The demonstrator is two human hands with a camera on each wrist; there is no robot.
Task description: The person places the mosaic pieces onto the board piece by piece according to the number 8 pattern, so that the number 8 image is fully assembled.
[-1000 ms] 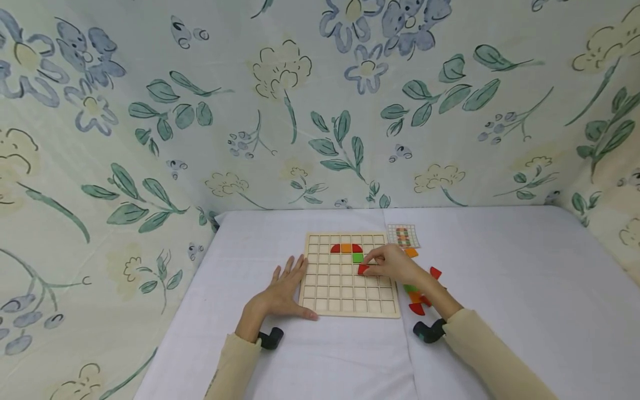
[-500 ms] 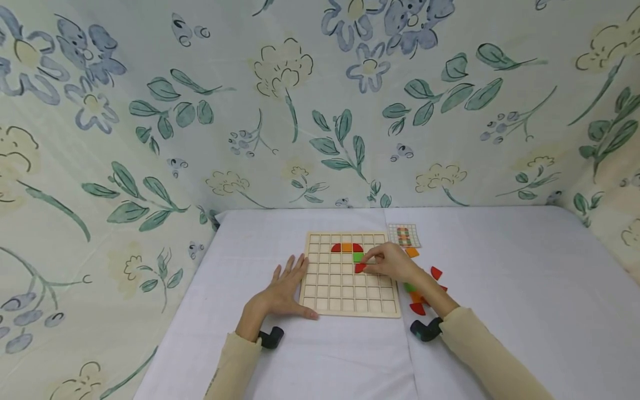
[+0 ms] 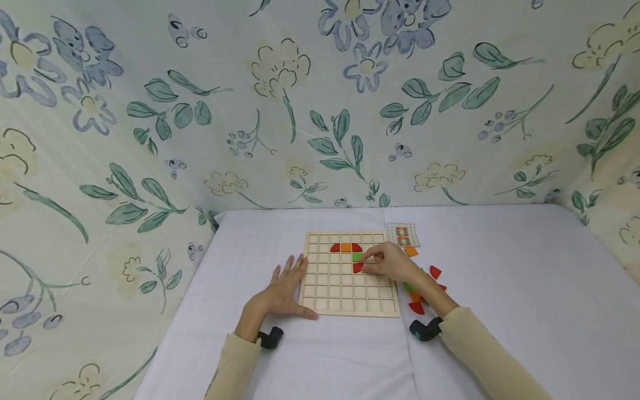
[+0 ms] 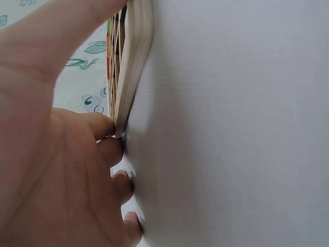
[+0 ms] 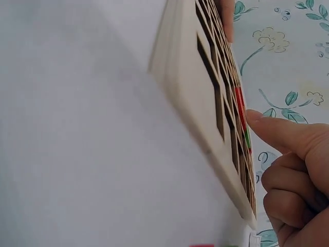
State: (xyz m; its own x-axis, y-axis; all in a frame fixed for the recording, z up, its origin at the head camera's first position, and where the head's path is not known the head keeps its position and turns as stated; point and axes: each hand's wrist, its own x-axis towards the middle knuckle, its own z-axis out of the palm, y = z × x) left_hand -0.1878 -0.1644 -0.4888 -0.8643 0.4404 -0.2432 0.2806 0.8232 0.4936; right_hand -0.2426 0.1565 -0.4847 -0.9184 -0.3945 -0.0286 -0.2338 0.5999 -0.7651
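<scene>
A wooden grid board (image 3: 328,290) lies on the table. My left hand (image 3: 282,293) is spread at its left edge, thumb by the front corner; in the left wrist view the fingers (image 4: 106,123) touch the board's side (image 4: 134,62). My right hand (image 3: 392,264) pinches a red quarter-round piece (image 3: 357,268) at its right side, in the cell just in front of a green square (image 3: 357,256). In the right wrist view the thumb tip (image 5: 254,115) meets the red piece (image 5: 240,105), with other fingers curled. Behind sit an orange square (image 3: 346,247) and two red pieces (image 3: 335,248).
A pattern card (image 3: 404,235) lies beyond the board's right back corner, with an orange piece (image 3: 411,251) before it. Loose red, orange and green pieces (image 3: 416,308) lie right of the board, partly under my right forearm. A floral cloth (image 3: 300,111) hangs behind the table.
The red piece in my right hand has shifted slightly left and turned, and now lines up with the cell in front of the green square. My left hand has stayed in place.
</scene>
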